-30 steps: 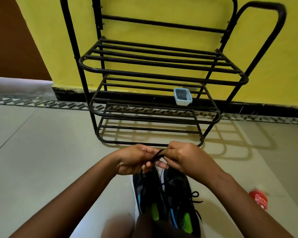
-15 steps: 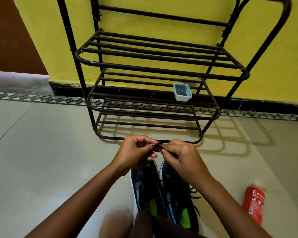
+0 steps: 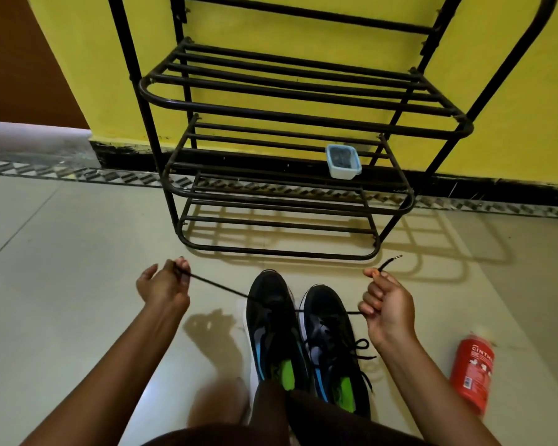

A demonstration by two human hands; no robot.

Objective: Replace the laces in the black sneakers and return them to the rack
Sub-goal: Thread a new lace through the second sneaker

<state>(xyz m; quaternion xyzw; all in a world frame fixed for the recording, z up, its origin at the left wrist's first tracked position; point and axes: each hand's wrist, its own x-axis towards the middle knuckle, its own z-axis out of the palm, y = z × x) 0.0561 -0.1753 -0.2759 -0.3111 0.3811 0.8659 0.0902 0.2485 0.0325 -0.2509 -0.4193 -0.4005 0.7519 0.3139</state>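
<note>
Two black sneakers with green insoles stand side by side on the floor, the left sneaker [image 3: 271, 320] and the right sneaker [image 3: 331, 336], toes toward the black metal rack [image 3: 303, 117]. A black lace [image 3: 218, 286] runs through the left sneaker's front eyelets and stretches out to both sides. My left hand [image 3: 163, 284] pinches one end, pulled out to the left. My right hand [image 3: 385, 304] grips the other end to the right, the lace tip sticking up past my fingers. The right sneaker's lace lies tied in a loose bow.
A small pale-blue lidded box [image 3: 342, 161] sits on the rack's middle shelf. A red bottle [image 3: 471, 373] lies on the tiled floor at the right. The yellow wall stands behind the rack. My knees are at the bottom edge.
My hands were together over the sneakers' toes holding the lace; they have now spread apart, drawing the lace ends out left and right. The view tilted down.
</note>
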